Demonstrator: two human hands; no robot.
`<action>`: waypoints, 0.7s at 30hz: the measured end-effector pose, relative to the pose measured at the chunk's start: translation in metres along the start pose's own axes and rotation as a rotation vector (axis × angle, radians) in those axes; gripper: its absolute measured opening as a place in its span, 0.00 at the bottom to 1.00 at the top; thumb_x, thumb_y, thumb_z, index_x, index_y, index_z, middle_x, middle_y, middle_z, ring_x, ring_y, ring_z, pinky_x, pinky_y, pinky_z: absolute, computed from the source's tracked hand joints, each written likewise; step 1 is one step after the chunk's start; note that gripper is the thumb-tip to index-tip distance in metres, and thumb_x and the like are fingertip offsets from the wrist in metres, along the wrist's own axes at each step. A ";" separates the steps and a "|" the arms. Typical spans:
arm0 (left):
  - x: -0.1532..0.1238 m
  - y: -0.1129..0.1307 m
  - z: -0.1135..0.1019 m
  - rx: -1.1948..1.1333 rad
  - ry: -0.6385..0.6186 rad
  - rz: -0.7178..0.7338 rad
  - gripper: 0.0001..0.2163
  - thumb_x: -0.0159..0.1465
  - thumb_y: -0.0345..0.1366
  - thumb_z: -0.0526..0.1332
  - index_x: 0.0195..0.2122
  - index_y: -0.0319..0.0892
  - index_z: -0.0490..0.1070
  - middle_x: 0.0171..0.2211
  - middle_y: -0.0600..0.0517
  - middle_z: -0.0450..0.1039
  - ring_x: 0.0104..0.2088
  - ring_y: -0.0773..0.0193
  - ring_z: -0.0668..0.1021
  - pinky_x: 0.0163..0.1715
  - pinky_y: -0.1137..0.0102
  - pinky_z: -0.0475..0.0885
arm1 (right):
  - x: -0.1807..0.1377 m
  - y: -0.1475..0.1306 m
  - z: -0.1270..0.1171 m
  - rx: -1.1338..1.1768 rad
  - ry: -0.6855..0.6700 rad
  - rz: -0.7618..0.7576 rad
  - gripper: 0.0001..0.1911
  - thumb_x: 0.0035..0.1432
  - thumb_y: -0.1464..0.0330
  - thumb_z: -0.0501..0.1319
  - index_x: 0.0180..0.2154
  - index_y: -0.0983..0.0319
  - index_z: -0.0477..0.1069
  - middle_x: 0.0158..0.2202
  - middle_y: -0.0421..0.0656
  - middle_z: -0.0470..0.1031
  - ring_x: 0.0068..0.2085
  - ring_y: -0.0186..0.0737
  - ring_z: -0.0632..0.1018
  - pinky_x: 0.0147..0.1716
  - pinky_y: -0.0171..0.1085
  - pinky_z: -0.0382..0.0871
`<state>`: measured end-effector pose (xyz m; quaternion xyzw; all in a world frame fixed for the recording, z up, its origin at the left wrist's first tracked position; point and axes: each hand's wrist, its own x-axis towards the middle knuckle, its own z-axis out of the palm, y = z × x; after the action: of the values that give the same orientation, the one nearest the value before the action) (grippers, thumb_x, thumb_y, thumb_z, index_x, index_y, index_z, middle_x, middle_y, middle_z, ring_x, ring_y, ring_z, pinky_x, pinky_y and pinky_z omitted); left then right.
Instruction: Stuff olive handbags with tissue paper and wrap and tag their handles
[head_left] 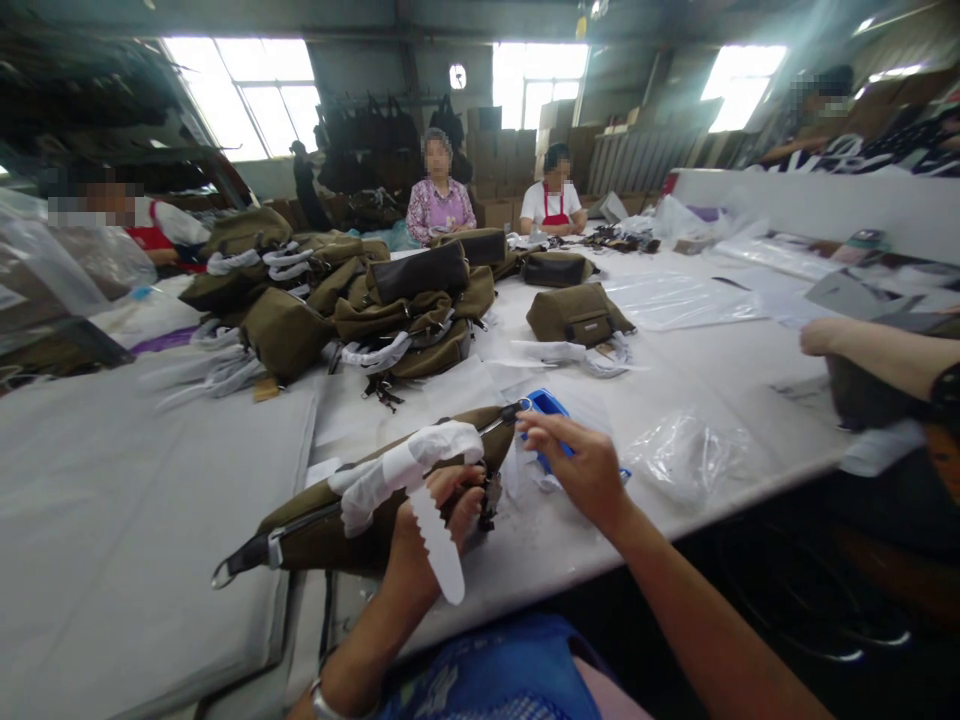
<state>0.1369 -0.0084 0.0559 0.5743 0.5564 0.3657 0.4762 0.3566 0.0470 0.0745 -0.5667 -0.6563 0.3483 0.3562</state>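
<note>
View from the head camera, read left to right. On the near edge of the table [112,520] lies the olive bag [322,520], long and narrow, with a metal ring [218,575] at its left end and its right end raised toward the person. A white wrap [405,465] is folded round its upper edge, and a white saw-edged strip [442,560] hangs down from it.

The left hand [411,555] is clenched about the bag's right end: the fingers curl over the fabric beside a dark buckle, and the strip lies across the back of the hand. The right hand [581,470] pinches the blue tool [547,410] between thumb and fingers, close by the bag's tip; the kind of tool cannot be told.

The step in hand, as judged from this pose, is work on the wrap at the bag's right end. Any further move there calls for the left hand's firm hold, so that the bag does not slide while the tool meets it.

To the right lie a crumpled clear plastic bag [690,455] and a co-worker's forearm [877,350]. A heap of bags [375,300] stands farther back.
</note>
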 end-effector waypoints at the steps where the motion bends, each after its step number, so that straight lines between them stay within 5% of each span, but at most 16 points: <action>1: 0.000 0.002 -0.002 0.001 0.028 -0.018 0.11 0.70 0.41 0.58 0.46 0.41 0.76 0.39 0.46 0.80 0.29 0.64 0.81 0.32 0.69 0.77 | 0.019 0.007 -0.004 -0.040 0.061 0.029 0.14 0.68 0.63 0.60 0.50 0.56 0.79 0.43 0.44 0.83 0.40 0.43 0.82 0.47 0.43 0.76; 4: -0.002 0.005 -0.007 0.068 0.054 0.010 0.10 0.69 0.38 0.58 0.42 0.41 0.77 0.31 0.49 0.79 0.24 0.65 0.79 0.30 0.69 0.76 | 0.078 0.036 0.002 -0.125 -0.001 0.099 0.10 0.61 0.67 0.66 0.43 0.60 0.82 0.42 0.45 0.83 0.42 0.43 0.82 0.49 0.40 0.73; 7: -0.004 0.001 -0.005 0.114 0.074 0.107 0.09 0.69 0.37 0.58 0.40 0.43 0.79 0.32 0.49 0.80 0.28 0.63 0.80 0.33 0.69 0.77 | 0.123 0.065 0.031 -0.123 -0.109 0.142 0.09 0.52 0.68 0.71 0.34 0.68 0.81 0.30 0.43 0.83 0.33 0.37 0.81 0.42 0.35 0.71; 11: -0.007 -0.014 -0.002 0.107 0.064 0.158 0.09 0.69 0.36 0.59 0.41 0.45 0.79 0.36 0.49 0.81 0.31 0.62 0.82 0.36 0.69 0.79 | 0.150 0.084 0.078 -0.107 -0.159 0.199 0.14 0.51 0.65 0.69 0.27 0.72 0.77 0.21 0.36 0.76 0.25 0.27 0.76 0.37 0.31 0.68; 14: -0.008 -0.019 -0.005 0.071 0.062 0.128 0.09 0.69 0.36 0.58 0.42 0.46 0.79 0.36 0.49 0.80 0.29 0.63 0.82 0.30 0.71 0.79 | 0.160 0.083 0.091 -0.084 -0.180 0.218 0.14 0.52 0.64 0.68 0.22 0.68 0.75 0.18 0.33 0.71 0.24 0.27 0.75 0.37 0.33 0.68; 17: -0.010 -0.015 -0.010 0.037 0.066 0.012 0.09 0.68 0.37 0.59 0.43 0.44 0.78 0.32 0.49 0.80 0.25 0.63 0.81 0.26 0.71 0.79 | 0.169 0.069 0.070 -0.018 -0.044 0.214 0.13 0.53 0.62 0.70 0.23 0.63 0.74 0.19 0.35 0.72 0.29 0.37 0.77 0.36 0.37 0.71; 21: -0.011 -0.008 -0.011 0.002 0.076 -0.141 0.10 0.67 0.39 0.60 0.45 0.43 0.78 0.31 0.49 0.82 0.26 0.60 0.83 0.27 0.69 0.80 | 0.150 0.039 -0.005 0.267 0.455 0.137 0.17 0.55 0.55 0.69 0.36 0.62 0.75 0.37 0.46 0.79 0.40 0.45 0.79 0.38 0.40 0.72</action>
<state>0.1226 -0.0180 0.0524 0.5200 0.6136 0.3520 0.4787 0.3653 0.2004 0.0544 -0.6216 -0.4677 0.3185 0.5417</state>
